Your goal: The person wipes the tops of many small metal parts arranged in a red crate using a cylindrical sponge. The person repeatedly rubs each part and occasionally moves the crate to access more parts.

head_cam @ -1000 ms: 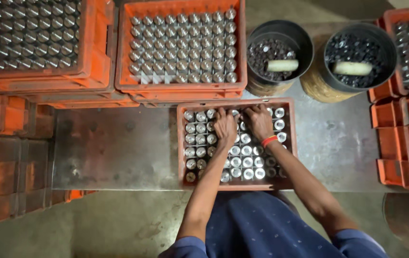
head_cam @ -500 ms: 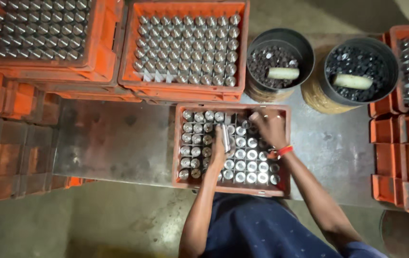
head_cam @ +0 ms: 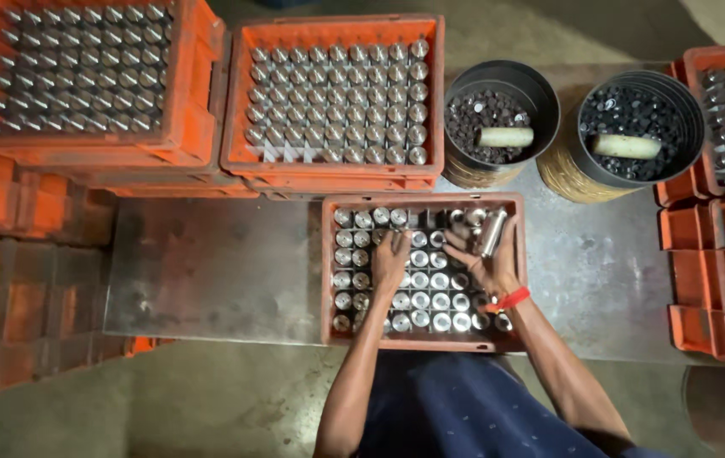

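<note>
We look straight down from a single head-worn camera onto a metal work table [head_cam: 210, 271], our forearms entering from the bottom edge. The view sits fairly high, taking in orange crates [head_cam: 333, 174] across the top and both side edges.
</note>
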The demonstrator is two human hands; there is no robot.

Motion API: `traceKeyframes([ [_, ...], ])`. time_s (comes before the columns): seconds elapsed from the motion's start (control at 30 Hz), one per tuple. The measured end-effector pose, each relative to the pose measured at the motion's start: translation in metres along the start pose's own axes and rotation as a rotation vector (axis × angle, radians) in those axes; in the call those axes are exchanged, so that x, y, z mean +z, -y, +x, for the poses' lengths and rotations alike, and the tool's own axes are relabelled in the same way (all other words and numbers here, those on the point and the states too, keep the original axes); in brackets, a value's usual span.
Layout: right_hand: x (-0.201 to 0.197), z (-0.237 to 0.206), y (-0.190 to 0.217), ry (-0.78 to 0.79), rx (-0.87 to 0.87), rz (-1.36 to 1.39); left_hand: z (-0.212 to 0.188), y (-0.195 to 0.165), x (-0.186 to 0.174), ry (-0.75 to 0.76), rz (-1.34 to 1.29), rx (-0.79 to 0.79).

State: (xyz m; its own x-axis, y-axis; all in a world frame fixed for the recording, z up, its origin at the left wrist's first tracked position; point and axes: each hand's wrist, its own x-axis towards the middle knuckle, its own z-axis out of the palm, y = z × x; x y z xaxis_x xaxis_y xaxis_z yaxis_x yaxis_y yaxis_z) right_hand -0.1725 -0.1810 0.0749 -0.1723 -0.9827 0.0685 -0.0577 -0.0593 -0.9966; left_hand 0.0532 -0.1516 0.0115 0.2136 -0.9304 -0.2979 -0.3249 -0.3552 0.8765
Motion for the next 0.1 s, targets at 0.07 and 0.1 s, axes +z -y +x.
traceKeyframes([
  [0.07, 0.017, -0.018, -0.009, -0.005, 0.22, -0.07, 0.002, -0.005, 0.002, 0.078, 0.117, -0.086],
  [0.1, 0.028, -0.023, -0.014, 0.003, 0.323, -0.103, 0.007, -0.01, 0.003, 0.038, 0.168, 0.053],
])
